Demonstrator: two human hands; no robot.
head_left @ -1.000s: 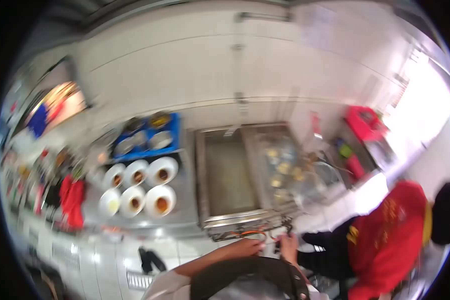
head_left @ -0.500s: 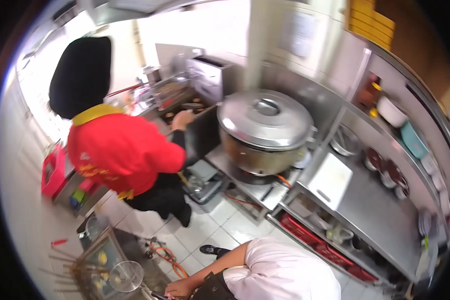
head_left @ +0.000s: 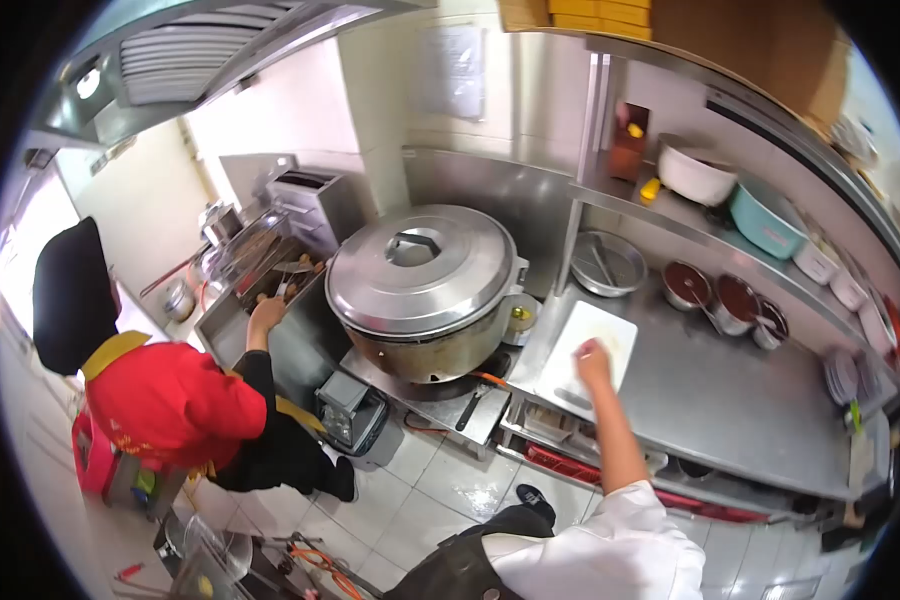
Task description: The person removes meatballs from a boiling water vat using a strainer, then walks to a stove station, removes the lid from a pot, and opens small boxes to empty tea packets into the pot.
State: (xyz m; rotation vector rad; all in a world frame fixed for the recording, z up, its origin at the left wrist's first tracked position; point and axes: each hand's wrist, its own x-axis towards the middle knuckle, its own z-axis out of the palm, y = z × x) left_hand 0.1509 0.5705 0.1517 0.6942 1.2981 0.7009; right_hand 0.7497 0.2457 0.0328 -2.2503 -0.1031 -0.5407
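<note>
My right hand [head_left: 592, 362], at the end of a white-sleeved arm, reaches over a white cutting board [head_left: 610, 332] on the steel counter. Its fingers are curled closed, and whatever they may hold is too small to make out. Whether the hand touches the board or hovers just above it, I cannot tell. Near the board's lower end is a grey slot-shaped mark [head_left: 570, 397]. My left hand is out of view. Behind the board lies a round metal pan [head_left: 608, 263] with a utensil in it.
A big lidded pot [head_left: 425, 270] stands left of the counter. Metal bowls of dark red sauce [head_left: 738, 298] sit to the right. A co-worker in a red shirt [head_left: 170, 405] reaches into a fryer area. White and teal tubs [head_left: 767, 217] line the shelf above.
The view has swung right. My right hand has moved from a dark handle near a round strainer at the lower left up to the cutting board. The co-worker still reaches forward.
</note>
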